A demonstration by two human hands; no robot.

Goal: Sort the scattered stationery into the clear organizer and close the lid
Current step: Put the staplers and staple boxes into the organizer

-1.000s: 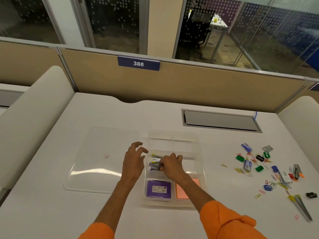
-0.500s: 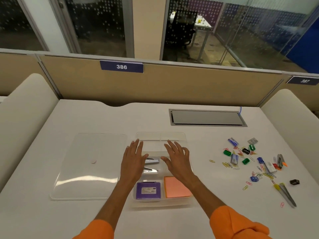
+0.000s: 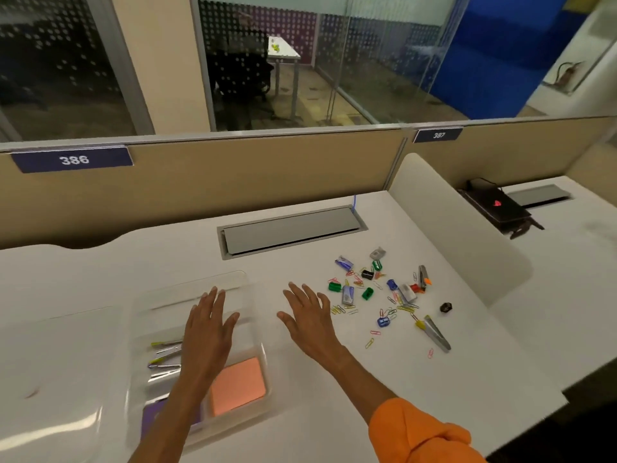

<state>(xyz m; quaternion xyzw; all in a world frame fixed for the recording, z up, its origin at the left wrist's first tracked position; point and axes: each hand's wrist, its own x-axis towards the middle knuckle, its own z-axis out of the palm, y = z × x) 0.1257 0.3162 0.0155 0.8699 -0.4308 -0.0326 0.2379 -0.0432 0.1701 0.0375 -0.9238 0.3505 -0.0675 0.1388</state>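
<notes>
The clear organizer point(image 3: 248, 307) lies at the lower left of the white desk. It holds orange sticky notes point(image 3: 237, 385), a purple box point(image 3: 152, 416) and several silvery refill packs point(image 3: 165, 355). My left hand point(image 3: 208, 332) hovers flat over the organizer, fingers spread, holding nothing. My right hand point(image 3: 309, 320) is open above the bare desk just right of the organizer. The scattered stationery point(image 3: 384, 292), coloured paper clips, sharpeners and small boxes, lies to the right of my right hand. The clear lid point(image 3: 50, 379) rests flat to the left of the organizer.
A grey cable hatch point(image 3: 290, 230) is set into the desk behind the pile. A tan partition point(image 3: 233, 182) closes the back. A curved white divider point(image 3: 460, 235) bounds the desk on the right, with a dark device point(image 3: 497, 208) on the neighbouring desk.
My right hand let go of the silvery packs in the organizer and moved right, off the organizer toward the pile. The view swung to the right. My left hand stayed over the organizer.
</notes>
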